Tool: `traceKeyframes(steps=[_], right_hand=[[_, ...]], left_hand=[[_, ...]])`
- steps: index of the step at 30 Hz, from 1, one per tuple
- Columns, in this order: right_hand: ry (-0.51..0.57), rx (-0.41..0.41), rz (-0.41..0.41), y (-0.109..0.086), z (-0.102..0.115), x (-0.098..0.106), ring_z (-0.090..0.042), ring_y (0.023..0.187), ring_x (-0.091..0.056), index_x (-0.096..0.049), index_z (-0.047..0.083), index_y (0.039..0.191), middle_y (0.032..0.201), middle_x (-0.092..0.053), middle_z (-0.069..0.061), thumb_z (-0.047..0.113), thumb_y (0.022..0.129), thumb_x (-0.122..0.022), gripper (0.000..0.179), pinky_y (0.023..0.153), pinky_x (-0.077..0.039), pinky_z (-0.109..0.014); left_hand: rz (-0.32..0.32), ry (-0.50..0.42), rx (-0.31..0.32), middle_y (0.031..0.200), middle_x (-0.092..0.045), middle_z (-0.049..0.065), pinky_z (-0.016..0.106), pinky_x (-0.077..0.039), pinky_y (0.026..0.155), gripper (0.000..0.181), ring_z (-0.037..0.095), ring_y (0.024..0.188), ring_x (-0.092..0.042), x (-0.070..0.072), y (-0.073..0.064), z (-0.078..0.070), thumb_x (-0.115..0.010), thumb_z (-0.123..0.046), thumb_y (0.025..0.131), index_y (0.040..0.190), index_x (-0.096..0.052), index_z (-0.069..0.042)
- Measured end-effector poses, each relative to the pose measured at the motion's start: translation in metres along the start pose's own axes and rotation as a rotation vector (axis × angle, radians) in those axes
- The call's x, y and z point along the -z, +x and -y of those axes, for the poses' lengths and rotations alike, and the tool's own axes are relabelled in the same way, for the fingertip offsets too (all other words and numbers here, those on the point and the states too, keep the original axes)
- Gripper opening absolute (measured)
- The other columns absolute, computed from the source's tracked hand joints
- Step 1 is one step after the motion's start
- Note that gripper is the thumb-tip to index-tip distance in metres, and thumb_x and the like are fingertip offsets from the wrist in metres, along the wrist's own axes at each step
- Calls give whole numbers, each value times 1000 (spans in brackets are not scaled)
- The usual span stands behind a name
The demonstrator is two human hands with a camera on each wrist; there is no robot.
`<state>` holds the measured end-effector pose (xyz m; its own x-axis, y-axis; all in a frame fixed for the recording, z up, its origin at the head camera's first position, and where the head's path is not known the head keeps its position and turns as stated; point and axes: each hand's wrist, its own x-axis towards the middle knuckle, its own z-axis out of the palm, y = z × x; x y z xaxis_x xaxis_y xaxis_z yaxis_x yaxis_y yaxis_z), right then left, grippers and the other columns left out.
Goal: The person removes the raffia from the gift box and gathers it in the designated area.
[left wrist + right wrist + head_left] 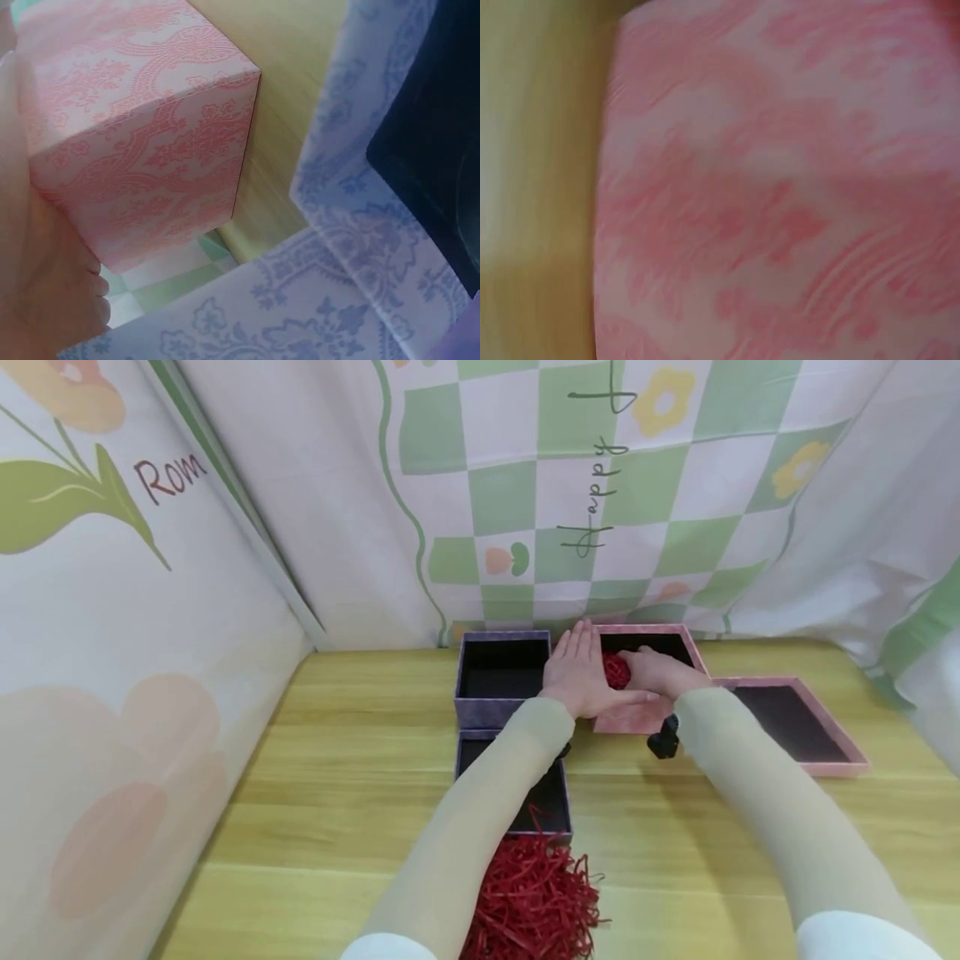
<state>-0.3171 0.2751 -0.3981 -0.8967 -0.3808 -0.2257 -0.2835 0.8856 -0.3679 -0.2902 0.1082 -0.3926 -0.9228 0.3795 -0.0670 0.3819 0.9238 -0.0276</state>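
My left hand [576, 670], its fingers straight, rests along the left side of an open pink patterned box [633, 717]. The left wrist view shows that hand [52, 262] against the box's outer side. Inside the box's left part is a wad of red shredded paper [617, 671]. My right hand [658, 673] reaches over the rim from the right and grips the wad, its fingertips partly hidden. Up close in the right wrist view is the pink patterned box wall [780, 195].
Left of the pink box stands a purple patterned box [491, 712] with a black inside. Its shallow lid [551, 802] lies in front, partly under my left forearm. A heap of red shredded paper [536, 893] is nearest me. The pink lid [832, 727] lies at the right.
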Motion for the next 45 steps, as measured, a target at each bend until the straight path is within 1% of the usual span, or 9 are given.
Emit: traceKeyframes(steps=[4,9,13,19,27,33,39,43,45], right_hand=[[-50,-5,-29,0,3,-3,-54,125,-46,-54,-12,137,131,-55,-38,22,91,-74,61,102,-38,-67],[-19,20,-63,2,3,-4,-43,105,-63,-66,-9,122,114,-68,-27,10,87,-74,40,92,-49,-59],[-4,25,-85,2,4,-3,-34,91,-67,-70,-6,111,101,-71,-20,4,85,-70,28,81,-52,-52],[4,34,-116,-1,2,0,-31,85,-67,-73,0,100,91,-73,-12,6,88,-69,14,79,-52,-52],[-70,104,-232,-11,-4,17,-45,102,-66,-73,2,118,105,-73,-20,31,89,-78,42,93,-48,-62],[-1,114,-270,-32,6,51,-46,103,-65,-70,1,125,114,-69,-25,23,81,-86,52,92,-48,-62],[-31,134,-369,-60,17,83,-51,111,-60,-64,2,136,129,-63,-27,17,82,-85,60,93,-47,-64],[-21,120,-415,-83,26,100,-47,103,-63,-64,1,135,117,-68,-27,15,84,-83,56,88,-49,-62],[-19,120,-448,-96,32,105,-43,95,-64,-68,1,125,104,-70,-24,14,84,-83,46,84,-50,-59]], left_hand=[[-6,-1,4,170,11,3,29,12,119,132,15,152,15,-1,0,0,-22,-102,70,163,10,-13],[-4,-8,3,170,11,2,29,12,119,134,15,152,14,-1,1,0,-25,-103,69,163,10,-13],[2,4,0,170,10,3,29,12,119,133,15,152,14,-1,1,0,-23,-102,70,163,10,-13],[-14,5,-4,170,6,3,29,10,120,132,16,153,10,0,1,0,-23,-102,71,163,6,-12],[-15,-1,-13,171,3,3,30,9,120,130,16,154,7,2,-3,1,-27,-100,74,164,3,-12],[-8,7,-16,170,3,3,30,8,121,129,17,154,8,4,-3,2,-25,-100,74,164,3,-12],[8,16,-12,170,7,2,29,10,120,131,16,153,10,1,0,2,-23,-102,71,163,6,-13],[5,12,-18,170,7,3,29,10,120,131,17,154,9,2,-1,2,-21,-102,71,163,7,-12],[5,4,-19,170,7,3,30,9,120,131,17,154,9,3,-2,1,-20,-102,71,163,7,-12]])
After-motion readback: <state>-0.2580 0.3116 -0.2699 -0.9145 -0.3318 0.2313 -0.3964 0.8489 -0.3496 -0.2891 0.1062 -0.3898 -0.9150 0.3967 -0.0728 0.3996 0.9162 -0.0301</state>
